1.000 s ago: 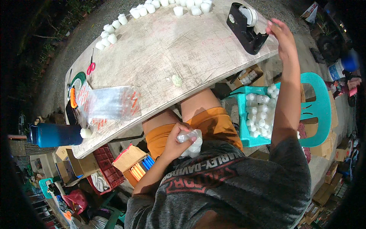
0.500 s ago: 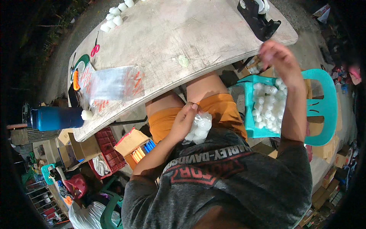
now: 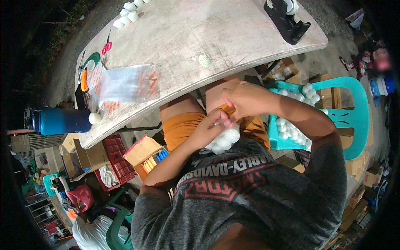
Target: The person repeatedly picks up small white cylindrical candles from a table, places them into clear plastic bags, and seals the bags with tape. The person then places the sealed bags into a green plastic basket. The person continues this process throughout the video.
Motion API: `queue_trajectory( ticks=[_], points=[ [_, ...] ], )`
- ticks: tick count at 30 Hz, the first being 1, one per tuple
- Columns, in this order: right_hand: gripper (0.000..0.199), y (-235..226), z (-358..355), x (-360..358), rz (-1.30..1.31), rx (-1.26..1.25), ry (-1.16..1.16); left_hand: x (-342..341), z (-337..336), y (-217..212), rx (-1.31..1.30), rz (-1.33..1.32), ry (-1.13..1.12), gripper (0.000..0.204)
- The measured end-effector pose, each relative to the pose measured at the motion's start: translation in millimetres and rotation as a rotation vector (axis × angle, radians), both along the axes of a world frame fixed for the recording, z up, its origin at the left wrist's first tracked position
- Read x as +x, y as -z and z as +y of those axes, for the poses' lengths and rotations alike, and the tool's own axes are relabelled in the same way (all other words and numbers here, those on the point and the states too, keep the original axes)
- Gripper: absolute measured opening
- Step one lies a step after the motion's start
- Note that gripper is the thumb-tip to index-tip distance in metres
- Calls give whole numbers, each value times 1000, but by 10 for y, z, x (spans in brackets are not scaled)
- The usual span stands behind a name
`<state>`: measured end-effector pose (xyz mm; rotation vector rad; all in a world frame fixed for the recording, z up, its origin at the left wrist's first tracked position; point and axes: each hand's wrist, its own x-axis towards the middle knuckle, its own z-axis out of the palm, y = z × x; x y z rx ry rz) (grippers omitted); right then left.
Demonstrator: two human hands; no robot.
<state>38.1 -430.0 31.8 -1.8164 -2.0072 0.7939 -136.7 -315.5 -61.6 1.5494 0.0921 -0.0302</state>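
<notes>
Clear plastic bag [image 3: 235, 131]: bulging with white rounded pieces [image 3: 224, 142]; top partly hidden; positioned at lap [image 3: 183, 127].

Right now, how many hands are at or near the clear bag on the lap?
2: the left hand holds the bag near its top; the right hand is close beside, contact unclear. No others appear there.

A scuffed white table [image 3: 166, 41] and teal plastic chair [image 3: 361, 106] stand on grey ground [image 3: 334, 62].
</notes>
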Motion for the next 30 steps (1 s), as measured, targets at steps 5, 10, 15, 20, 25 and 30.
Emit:
queue_trajectory(
  ticks=[5, 10, 15, 20, 25, 30],
  points=[
    [29, 392, -64, 253, 930, -392, 126, -42, 18, -3, 82, -149, -1, 29],
    [28, 1040, -187, -153, 1196, -319, 182, -189, -31, 3, 5, -219, -99, 40],
    [62, 1584, -391, -757, 1493, -376, 440, -316, 26, -298, 350, -231, -26, 56],
    [61, 1348, -196, -830, 1480, -328, 602, -397, 138, -88, -58, 23, -450, 42],
    [48, 1010, -94, -626, 1497, -82, 770, -381, 163, -155, -622, -179, -520, 60],
    [26, 467, -75, -542, 651, 532, 598, -447, 164, -41, -249, 36, -166, 92]
  ],
)
